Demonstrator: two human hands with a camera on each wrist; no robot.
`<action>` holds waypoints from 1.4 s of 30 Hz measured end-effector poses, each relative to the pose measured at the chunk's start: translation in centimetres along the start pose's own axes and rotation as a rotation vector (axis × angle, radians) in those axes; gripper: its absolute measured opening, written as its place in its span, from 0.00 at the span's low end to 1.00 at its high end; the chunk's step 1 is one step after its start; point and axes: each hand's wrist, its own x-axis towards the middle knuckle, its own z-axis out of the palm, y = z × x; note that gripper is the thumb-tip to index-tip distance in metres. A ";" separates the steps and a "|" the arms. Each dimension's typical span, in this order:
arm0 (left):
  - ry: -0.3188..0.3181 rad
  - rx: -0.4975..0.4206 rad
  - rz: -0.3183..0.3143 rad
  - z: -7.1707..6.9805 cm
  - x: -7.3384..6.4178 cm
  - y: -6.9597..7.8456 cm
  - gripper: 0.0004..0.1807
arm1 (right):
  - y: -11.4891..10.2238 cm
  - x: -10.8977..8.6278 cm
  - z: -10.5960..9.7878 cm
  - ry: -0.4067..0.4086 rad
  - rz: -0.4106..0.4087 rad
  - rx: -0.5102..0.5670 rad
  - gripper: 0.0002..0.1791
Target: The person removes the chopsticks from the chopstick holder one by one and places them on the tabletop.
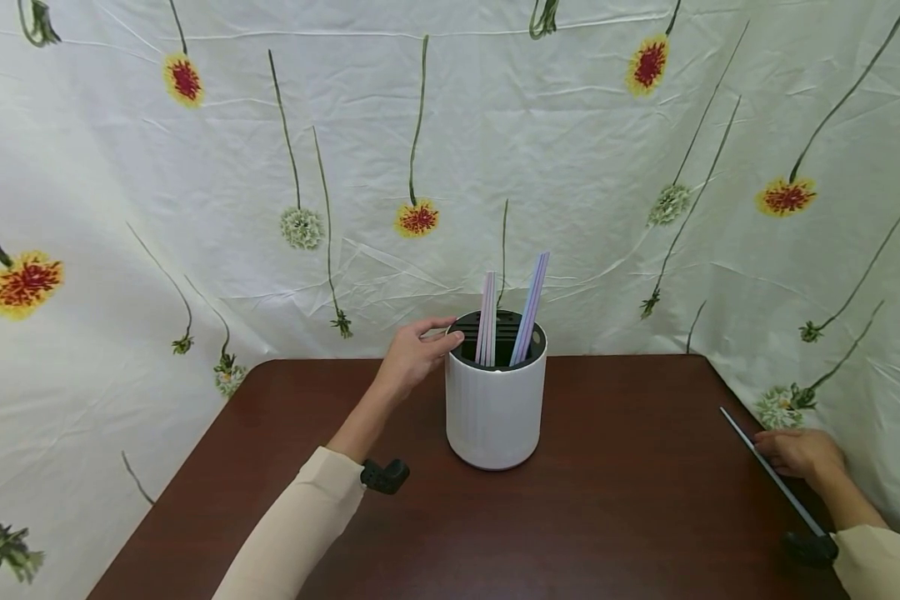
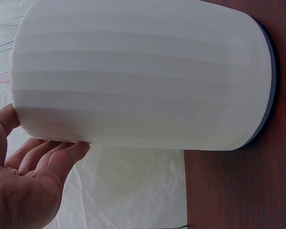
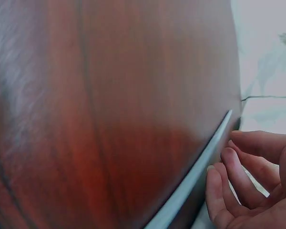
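A white round utensil holder [image 1: 495, 417] with a slotted black top stands upright at the table's middle back. Bundles of thin pastel sticks, pink-striped [image 1: 486, 321] and bluish purple [image 1: 529, 308], rise from it. With thumb and fingers bent at its upper left rim, my left hand [image 1: 416, 354] holds the holder; the left wrist view shows its fingertips [image 2: 81, 148] against the white side. Along the table's right edge runs a long, thin pale-blue stick [image 1: 768, 469]. My right hand [image 1: 806, 454] is right beside it, its loosely bent fingers [image 3: 236, 174] to the stick's right.
The dark brown table [image 1: 630, 467] has rounded back corners. A white cloth [image 1: 360, 100] printed with flowers hangs behind it and down both sides. Each wrist wears a black camera, one by the left sleeve [image 1: 300, 517], one by the right sleeve [image 1: 881, 562].
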 end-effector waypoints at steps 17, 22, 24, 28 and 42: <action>-0.001 0.014 0.003 -0.1 -0.2 0.0 0.26 | -12.9 -1.1 3.1 0.021 -0.245 0.134 0.24; -0.002 0.022 0.005 -0.1 0.0 -0.1 0.26 | -17.2 -1.5 4.5 -0.037 -0.286 0.263 0.25; -0.002 0.023 0.005 -0.1 -0.1 -0.1 0.26 | -18.9 -1.9 5.0 -0.040 -0.301 0.272 0.25; -0.005 0.023 0.006 0.0 -0.2 0.0 0.26 | -22.3 -2.7 6.0 -0.035 -0.318 0.274 0.25; -0.001 0.002 0.005 0.0 0.0 -0.1 0.26 | -29.4 -5.0 9.7 -0.117 -0.451 0.463 0.21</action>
